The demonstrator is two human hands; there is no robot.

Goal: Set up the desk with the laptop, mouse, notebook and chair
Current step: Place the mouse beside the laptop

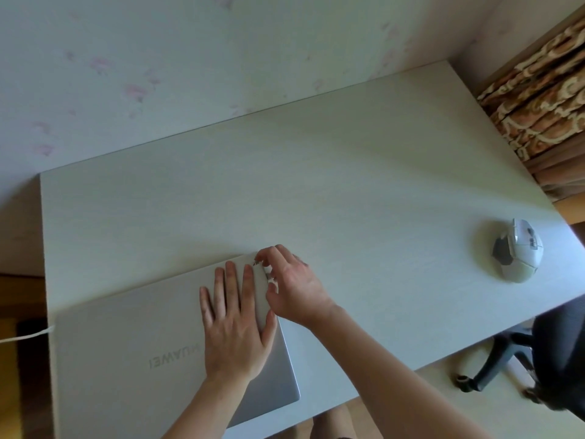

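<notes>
A closed silver laptop [133, 340] lies at the near left of the white desk [348, 172], its logo upside down to me. My left hand [235, 315] rests flat on the lid near its right side, fingers spread. My right hand [291, 280] curls its fingertips at the laptop's far right corner and right edge. A white and grey mouse [519, 250] sits alone at the desk's right end. A black office chair [557, 353] stands at the right, partly under the desk edge. No notebook is in view.
A white cable [28, 335] runs off the laptop's left side past the desk edge. A patterned curtain [538, 99] hangs at the far right. The wall with pale wallpaper [190, 58] bounds the desk's far edge.
</notes>
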